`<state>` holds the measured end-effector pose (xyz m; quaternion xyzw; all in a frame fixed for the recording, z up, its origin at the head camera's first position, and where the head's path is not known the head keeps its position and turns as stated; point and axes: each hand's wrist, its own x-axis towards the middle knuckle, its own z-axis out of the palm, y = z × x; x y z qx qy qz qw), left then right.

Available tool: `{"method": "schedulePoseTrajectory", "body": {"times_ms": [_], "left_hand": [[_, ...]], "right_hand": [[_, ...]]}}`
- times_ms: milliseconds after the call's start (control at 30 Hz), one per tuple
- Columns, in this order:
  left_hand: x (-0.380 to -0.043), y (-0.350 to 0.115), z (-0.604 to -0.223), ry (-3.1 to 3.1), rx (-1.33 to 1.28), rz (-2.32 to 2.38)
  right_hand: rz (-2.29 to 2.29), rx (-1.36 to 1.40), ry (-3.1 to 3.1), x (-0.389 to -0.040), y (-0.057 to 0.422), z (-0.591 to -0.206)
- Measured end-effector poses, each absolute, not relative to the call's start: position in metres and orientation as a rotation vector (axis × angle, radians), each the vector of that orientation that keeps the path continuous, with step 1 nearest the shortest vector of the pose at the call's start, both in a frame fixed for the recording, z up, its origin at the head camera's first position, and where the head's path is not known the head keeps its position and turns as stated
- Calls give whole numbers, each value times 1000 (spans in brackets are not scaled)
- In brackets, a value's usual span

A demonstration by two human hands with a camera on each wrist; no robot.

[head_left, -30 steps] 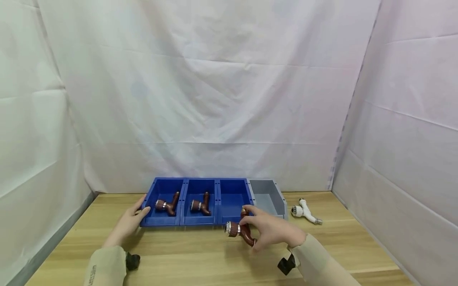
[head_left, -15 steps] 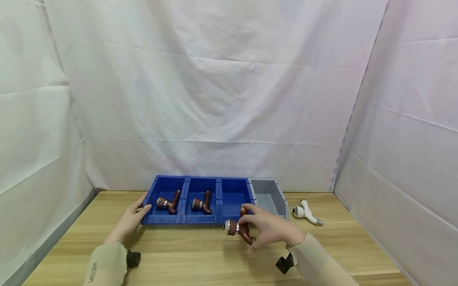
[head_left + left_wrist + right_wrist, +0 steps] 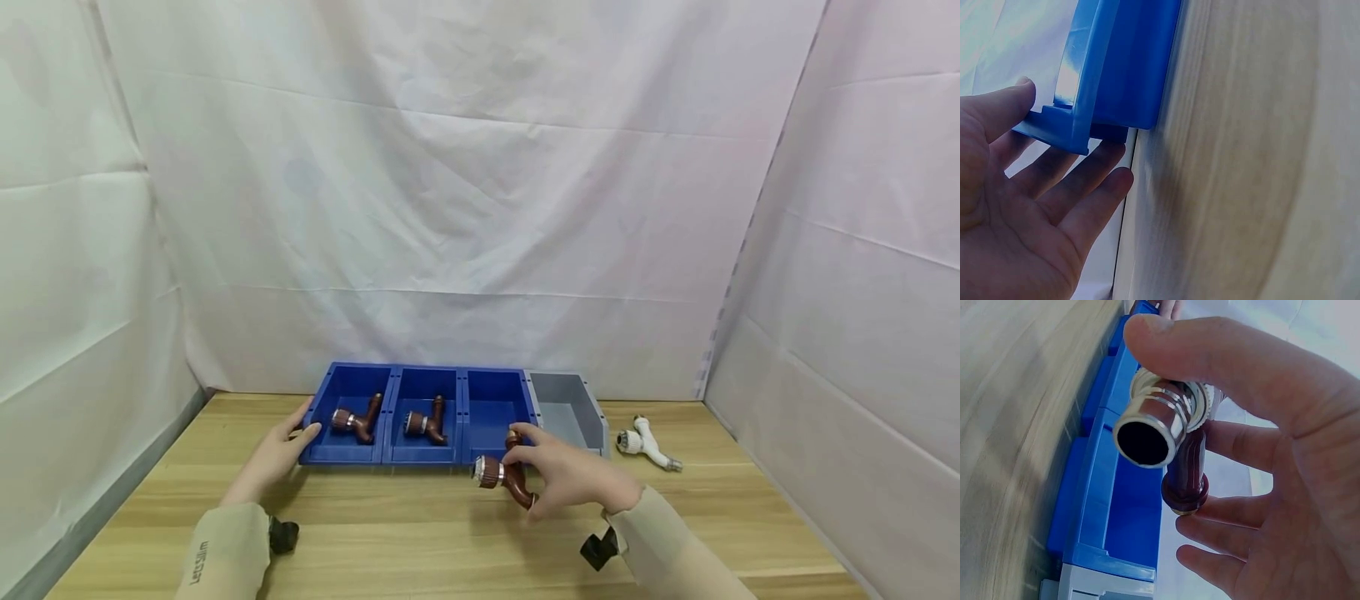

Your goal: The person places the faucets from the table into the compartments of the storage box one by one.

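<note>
My right hand holds a brown faucet with a ribbed, chrome-trimmed knob, in front of the third blue bin. In the right wrist view the thumb presses on its near side, and the fingers lie behind and beneath it; its round open end faces the camera. My left hand grips the outer left side of the leftmost blue bin, its thumb at the rim and its fingers along the outside. Two similar brown faucets lie in the first and second blue bins.
A grey bin adjoins the blue row on the right. On the wooden table beyond it lies a white faucet. White cloth hangs behind and at both sides.
The head view has shifted slightly, so the bins and the white faucet sit a little higher and further right. Both hands keep their holds; the brown faucet stays in front of the bins.
</note>
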<state>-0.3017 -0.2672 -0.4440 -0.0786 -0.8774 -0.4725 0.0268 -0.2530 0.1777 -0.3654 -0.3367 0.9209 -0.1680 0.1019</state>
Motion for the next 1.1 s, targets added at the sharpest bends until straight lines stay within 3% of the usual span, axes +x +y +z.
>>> {"method": "schedulePoseTrajectory", "body": {"times_ms": [1100], "left_hand": [[-301, -268, -444, -2708, -253, -1410]], "right_hand": [[-438, -1007, 2749, -257, 178, -353]]}}
